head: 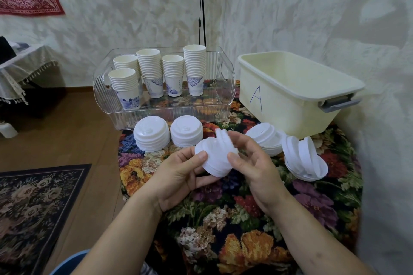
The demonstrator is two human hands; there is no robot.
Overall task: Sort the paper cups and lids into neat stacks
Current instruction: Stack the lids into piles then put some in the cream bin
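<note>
Above the flowered cloth, my left hand (178, 174) holds a short stack of white lids (215, 162), thumb on top and fingers beneath. My right hand (250, 158) pinches the stack's right edge, where a lid (223, 139) stands tilted up. Two neat lid stacks (152, 133) (186, 131) stand side by side in front of the clear bin. A third lid stack (264, 138) leans at the right. Beside it lies a loose pile of lids (304, 158), some on edge. Several stacks of paper cups (149, 71) stand upright inside the clear bin (165, 114).
A cream tub (290, 105) marked "A" sits at the back right, nothing visible inside. The floral cloth (234, 219) covers the low work surface. To the left lie wooden floor and a dark rug (33, 207). A black pole (202, 2) rises behind the bin.
</note>
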